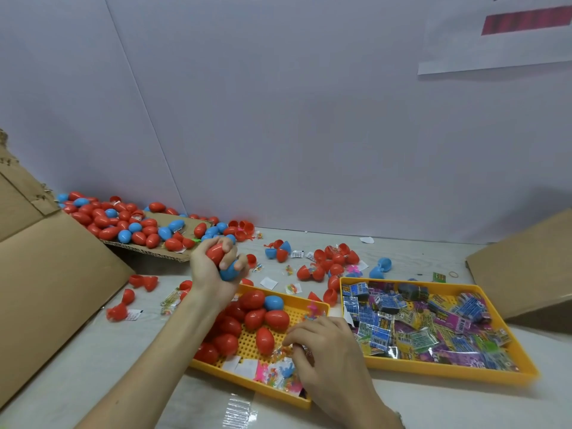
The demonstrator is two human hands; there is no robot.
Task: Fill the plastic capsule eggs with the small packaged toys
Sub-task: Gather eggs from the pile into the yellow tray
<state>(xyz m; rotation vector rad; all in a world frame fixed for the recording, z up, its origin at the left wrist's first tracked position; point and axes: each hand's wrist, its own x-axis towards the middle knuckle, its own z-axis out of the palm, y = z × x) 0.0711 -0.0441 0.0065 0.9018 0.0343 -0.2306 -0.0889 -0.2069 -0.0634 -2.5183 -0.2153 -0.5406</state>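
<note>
The red egg and blue egg sit bunched in my left hand, fingers curled round both, left of centre above the table. They look light, hard and slick, so I'd wrap the widest part and go gently at the seam. The toy packets at bottom centre look thin and crinkly; best pinched by an edge. My right hand curls over them in the yellow tray; whether it pinches one, I cannot tell.

Print on the packets and wall sheet is unreadable.
</note>
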